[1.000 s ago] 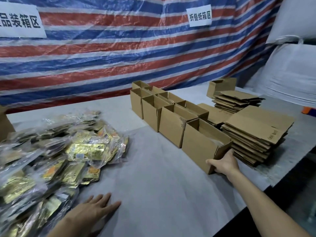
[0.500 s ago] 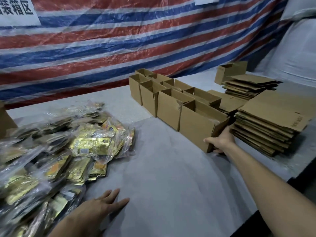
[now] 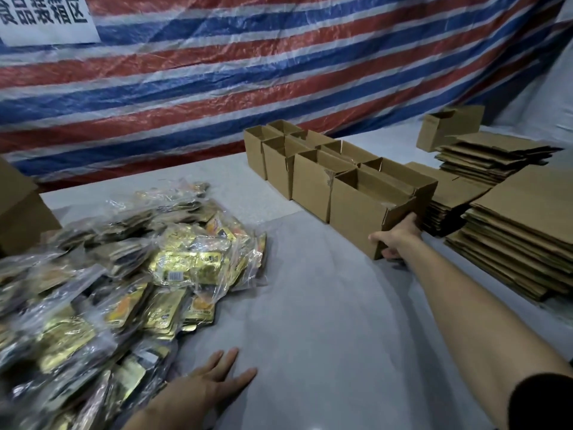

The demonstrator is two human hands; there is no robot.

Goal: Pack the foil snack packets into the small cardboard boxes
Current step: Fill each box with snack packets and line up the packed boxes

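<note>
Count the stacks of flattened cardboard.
3: the near stack at the right edge, the low stack right of the box that the right hand grips, the far stack beside a lone upright box. More may lie out of view.

R grip point(image 3: 397, 238) holds nearest box point(image 3: 356, 209).

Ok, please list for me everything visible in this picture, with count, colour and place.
foil snack packets: many, gold and orange in clear bags, heaped at left
small open boxes: about eight, brown, two rows, centre right
separate open box: one, brown, far right
flat cardboard stacks: about three, brown, right
large box: one, brown, left edge
table cover: one, pale grey
tarp: one, red, blue and white stripes, behind
sign: one, white, black characters, top left
left hand: flat on the table cover, beside the packets
right hand: grips the nearest box at its near corner
</note>
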